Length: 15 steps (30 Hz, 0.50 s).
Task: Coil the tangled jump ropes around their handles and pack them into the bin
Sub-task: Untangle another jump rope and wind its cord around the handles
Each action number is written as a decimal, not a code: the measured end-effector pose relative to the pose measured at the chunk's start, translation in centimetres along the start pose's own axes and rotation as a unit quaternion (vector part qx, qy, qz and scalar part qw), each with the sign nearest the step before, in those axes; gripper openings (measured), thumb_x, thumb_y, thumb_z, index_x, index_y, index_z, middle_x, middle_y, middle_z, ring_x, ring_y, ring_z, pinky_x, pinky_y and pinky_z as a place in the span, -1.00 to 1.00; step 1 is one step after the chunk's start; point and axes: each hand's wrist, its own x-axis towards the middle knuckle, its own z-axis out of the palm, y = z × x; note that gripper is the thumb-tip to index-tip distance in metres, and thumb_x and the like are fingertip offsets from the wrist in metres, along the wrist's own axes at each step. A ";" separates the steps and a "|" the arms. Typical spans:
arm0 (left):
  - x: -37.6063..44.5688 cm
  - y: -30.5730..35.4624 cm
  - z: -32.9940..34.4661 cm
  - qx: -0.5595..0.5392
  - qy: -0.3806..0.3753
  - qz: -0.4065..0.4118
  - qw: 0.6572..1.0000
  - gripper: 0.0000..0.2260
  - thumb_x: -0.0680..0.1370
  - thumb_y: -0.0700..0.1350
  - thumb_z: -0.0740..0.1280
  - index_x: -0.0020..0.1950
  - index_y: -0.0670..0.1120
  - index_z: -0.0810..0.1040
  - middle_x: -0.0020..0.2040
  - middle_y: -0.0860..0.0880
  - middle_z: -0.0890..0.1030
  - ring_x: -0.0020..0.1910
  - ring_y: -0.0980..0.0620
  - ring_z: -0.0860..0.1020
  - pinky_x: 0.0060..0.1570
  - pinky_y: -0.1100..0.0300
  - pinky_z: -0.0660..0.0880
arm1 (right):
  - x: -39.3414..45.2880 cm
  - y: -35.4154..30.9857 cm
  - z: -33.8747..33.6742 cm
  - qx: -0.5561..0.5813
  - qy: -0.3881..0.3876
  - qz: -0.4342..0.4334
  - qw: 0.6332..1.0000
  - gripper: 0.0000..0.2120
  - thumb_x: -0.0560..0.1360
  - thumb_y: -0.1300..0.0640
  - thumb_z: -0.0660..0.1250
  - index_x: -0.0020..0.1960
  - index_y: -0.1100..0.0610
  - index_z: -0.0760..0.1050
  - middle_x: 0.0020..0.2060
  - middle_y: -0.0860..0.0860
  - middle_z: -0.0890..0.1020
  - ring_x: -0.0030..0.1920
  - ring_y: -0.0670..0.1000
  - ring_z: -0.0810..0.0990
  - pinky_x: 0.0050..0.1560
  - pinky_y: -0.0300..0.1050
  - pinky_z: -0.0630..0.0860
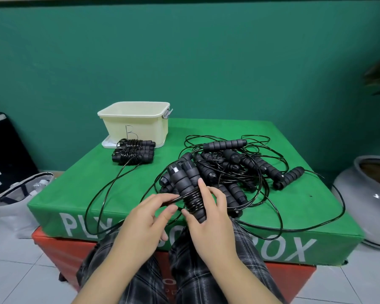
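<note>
A: What's the setting?
B: A green padded box (294, 194) stacked on a red one (59, 249), teal wall (184, 51) behind, white tiled floor (9, 270).

A: And the ropes?
B: The right hand (208, 218) curls round a pair of black foam handles (189, 189); the left hand (147, 216) pinches the black cord (101, 194) just beside its coils. A tangled black pile (235, 167) lies right, a wound bundle (133, 151) before the cream plastic bin (136, 121) far left.

A: Anything unclear?
B: The bin's inside is hidden; it's perhaps standing on its lid.

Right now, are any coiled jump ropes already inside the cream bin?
No: the bin looks empty as far as its inside shows, and the coiled ropes lie on the green mat in front of it.
</note>
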 end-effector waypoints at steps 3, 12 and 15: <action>0.2 -0.1 0.1 0.031 0.013 -0.014 0.999 -0.86 0.57 -0.05 0.26 -0.10 0.20 0.51 -0.45 0.12 0.52 -0.52 0.14 0.44 -0.41 0.26 0.42 | 0.0 0.2 0.1 0.013 0.006 -0.010 1.000 -0.30 0.50 -0.14 0.33 0.35 -0.49 -0.12 0.36 -0.19 0.22 0.13 -0.08 0.49 -0.03 -0.09 0.52; 1.8 -1.2 1.3 -0.110 0.003 -0.109 0.988 -0.74 0.45 0.17 0.24 -0.33 0.04 0.44 -0.60 0.06 0.26 -0.58 0.13 0.20 -0.45 0.19 0.18 | -0.3 -0.5 -0.5 0.272 -0.017 0.039 0.961 -0.44 0.46 0.08 0.42 0.34 -0.29 0.29 0.14 -0.44 0.49 0.21 -0.33 0.46 0.25 -0.22 0.44; 2.1 -1.1 1.9 -0.168 0.006 -0.149 0.974 -0.62 0.32 0.24 0.20 -0.10 -0.01 0.50 -0.61 0.10 0.34 -0.59 0.14 0.22 -0.54 0.25 0.17 | -0.2 -0.5 -1.0 0.318 -0.034 0.048 0.946 -0.58 0.49 0.10 0.39 0.26 -0.18 0.36 0.03 -0.49 0.54 0.11 -0.36 0.52 0.10 -0.43 0.41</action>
